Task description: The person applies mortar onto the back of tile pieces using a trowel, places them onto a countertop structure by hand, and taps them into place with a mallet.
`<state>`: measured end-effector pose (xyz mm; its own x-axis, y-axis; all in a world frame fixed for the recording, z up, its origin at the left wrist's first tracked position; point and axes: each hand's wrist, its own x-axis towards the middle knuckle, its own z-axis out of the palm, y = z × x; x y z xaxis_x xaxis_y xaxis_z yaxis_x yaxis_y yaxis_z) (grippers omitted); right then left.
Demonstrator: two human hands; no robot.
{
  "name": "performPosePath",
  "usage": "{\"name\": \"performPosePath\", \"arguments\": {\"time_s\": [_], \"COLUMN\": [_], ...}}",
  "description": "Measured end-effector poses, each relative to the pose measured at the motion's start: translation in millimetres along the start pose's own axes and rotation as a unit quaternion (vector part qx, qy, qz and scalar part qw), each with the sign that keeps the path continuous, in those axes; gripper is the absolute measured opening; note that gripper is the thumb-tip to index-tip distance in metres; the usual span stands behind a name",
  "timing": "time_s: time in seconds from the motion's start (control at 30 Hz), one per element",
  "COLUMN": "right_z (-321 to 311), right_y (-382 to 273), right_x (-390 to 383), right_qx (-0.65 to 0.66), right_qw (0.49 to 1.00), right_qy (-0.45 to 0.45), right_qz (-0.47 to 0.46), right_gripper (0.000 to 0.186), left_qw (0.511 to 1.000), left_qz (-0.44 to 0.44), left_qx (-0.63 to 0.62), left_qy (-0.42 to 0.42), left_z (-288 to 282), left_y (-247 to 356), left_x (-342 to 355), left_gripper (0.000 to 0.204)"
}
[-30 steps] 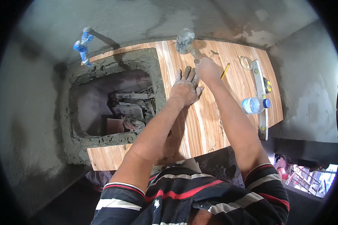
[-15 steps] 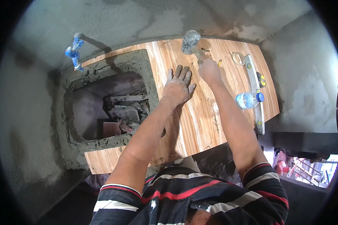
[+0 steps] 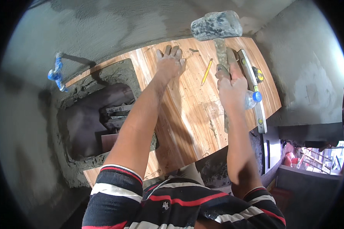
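Note:
My left hand (image 3: pixel 169 64) lies with spread fingers on the far part of a wood-grained slab (image 3: pixel 187 110). To its right, my right hand (image 3: pixel 232 89) grips the handle of a mallet, its fingers partly stretched along the shaft. The mallet's thick, dusty grey head (image 3: pixel 216 26) is held up near the slab's far edge. Between my hands lies a yellow pencil (image 3: pixel 206 71). A water bottle (image 3: pixel 251 100) with a blue cap is partly hidden behind my right hand.
A spirit level (image 3: pixel 260 112) lies along the slab's right side, with a yellow-black tape measure (image 3: pixel 258 75) beside it. At left, a mortar rim (image 3: pixel 120 65) surrounds a rectangular opening with debris below. A blue-wrapped tap (image 3: pixel 56 74) juts from the far wall (image 3: pixel 114 26).
The mallet has come up toward the camera and right, uncovering the pencil. My left hand has slid farther away and slightly left. The view has shifted a little.

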<state>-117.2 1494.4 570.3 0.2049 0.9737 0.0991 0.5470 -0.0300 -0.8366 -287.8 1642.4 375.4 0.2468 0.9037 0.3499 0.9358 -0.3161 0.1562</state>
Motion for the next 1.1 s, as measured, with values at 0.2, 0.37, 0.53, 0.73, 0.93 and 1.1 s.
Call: {"name": "performPosePath", "arguments": {"time_s": [0.2,0.37,0.53,0.73,0.93,1.1], "right_z": [-6.7,3.9,25.5,52.7,54.9,58.4], "right_y": [38.1,26.8,80.1,90.2,97.4,104.7], "right_x": [-7.9,-6.9,14.5,21.5,20.0,23.7], "right_qx": [0.042,-0.084,-0.188,-0.296,-0.313,-0.372], "right_qw": [0.996,0.996,0.981,0.947,0.941,0.919], "right_qy": [0.041,0.009,-0.036,-0.115,-0.096,-0.113], "right_qz": [-0.06,-0.016,-0.017,-0.041,-0.078,-0.072], "right_gripper": [0.058,0.055,0.047,0.041,0.034,0.031], "left_qw": [0.996,0.995,0.995,0.992,0.992,0.993], "left_qz": [-0.031,0.001,0.044,0.03,0.032,0.036], "left_qx": [-0.005,0.002,-0.038,-0.119,-0.122,-0.113], "left_qy": [-0.082,-0.102,-0.077,-0.021,-0.003,0.009], "left_z": [3.7,-7.7,-55.5,-54.8,-51.4,-46.0], "left_y": [9.7,7.3,56.9,51.8,51.0,48.5], "left_x": [25.4,1.3,-97.7,-120.2,-123.3,-121.8], "left_gripper": [0.058,0.06,0.055,0.052,0.052,0.051]}}
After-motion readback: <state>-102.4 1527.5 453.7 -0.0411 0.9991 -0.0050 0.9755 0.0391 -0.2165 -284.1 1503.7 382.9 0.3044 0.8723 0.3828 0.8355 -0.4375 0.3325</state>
